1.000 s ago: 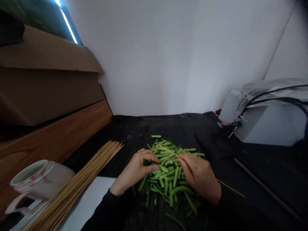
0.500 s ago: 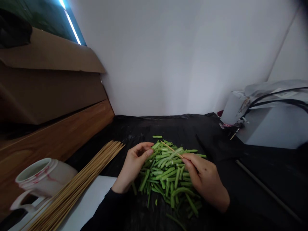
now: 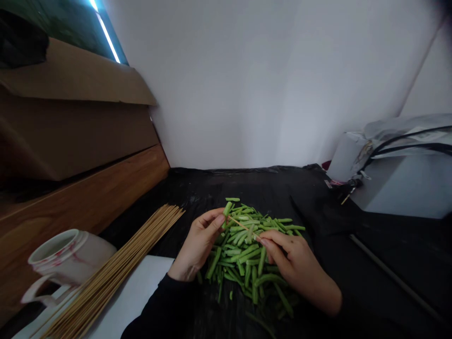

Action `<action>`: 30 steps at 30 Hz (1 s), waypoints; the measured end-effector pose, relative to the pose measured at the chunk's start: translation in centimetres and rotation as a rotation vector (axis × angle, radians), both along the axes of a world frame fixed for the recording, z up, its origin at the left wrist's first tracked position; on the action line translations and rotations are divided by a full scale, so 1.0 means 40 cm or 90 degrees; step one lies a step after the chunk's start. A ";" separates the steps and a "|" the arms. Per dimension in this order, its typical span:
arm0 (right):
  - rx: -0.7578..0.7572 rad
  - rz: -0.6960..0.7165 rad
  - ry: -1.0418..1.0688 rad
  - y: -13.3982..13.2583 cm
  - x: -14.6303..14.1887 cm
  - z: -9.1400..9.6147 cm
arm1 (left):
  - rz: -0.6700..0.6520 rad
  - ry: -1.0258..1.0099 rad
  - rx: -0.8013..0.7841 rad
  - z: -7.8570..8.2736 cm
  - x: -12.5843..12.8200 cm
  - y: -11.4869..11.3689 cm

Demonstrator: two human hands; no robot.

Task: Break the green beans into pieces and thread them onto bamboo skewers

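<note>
A heap of cut green bean pieces (image 3: 252,254) lies on the black plastic sheet (image 3: 268,188) in front of me. My left hand (image 3: 199,245) pinches one green bean piece (image 3: 227,210) and holds it up over the heap's left side. My right hand (image 3: 294,263) is closed on a thin bamboo skewer (image 3: 243,226). The skewer's tip points left and touches the held bean piece.
A bundle of bamboo skewers (image 3: 116,273) lies at the left, partly over a white board (image 3: 137,292). A white ceramic pot (image 3: 61,259) stands at the far left below wooden and cardboard panels (image 3: 77,132). A white box with black cables (image 3: 399,174) sits at the right.
My left hand took a bean piece from the heap and raised it. My right hand shifted the skewer so that its tip now meets that piece.
</note>
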State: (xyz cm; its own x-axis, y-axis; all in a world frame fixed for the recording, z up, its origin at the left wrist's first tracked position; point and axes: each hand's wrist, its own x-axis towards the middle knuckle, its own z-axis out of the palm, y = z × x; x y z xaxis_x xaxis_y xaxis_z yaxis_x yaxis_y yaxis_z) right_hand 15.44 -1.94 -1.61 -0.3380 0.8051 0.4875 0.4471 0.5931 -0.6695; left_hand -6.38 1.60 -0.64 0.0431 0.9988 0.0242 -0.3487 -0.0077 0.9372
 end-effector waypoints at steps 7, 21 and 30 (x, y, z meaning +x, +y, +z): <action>0.018 -0.007 -0.018 -0.002 -0.002 0.001 | 0.015 0.031 0.022 0.004 0.008 -0.007; 0.040 -0.017 -0.038 0.001 -0.001 -0.004 | 0.028 0.027 0.028 0.004 0.013 -0.011; 0.046 -0.032 -0.053 0.001 0.001 -0.008 | 0.041 0.036 0.040 0.003 0.012 -0.009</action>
State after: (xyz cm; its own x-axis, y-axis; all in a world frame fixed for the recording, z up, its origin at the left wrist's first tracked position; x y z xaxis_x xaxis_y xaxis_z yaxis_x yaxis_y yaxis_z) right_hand 15.47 -1.92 -1.94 -0.3396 0.7856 0.5171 0.5294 0.6141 -0.5853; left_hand -5.89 1.25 -0.51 -0.0185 0.9961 0.0866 -0.2916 -0.0883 0.9525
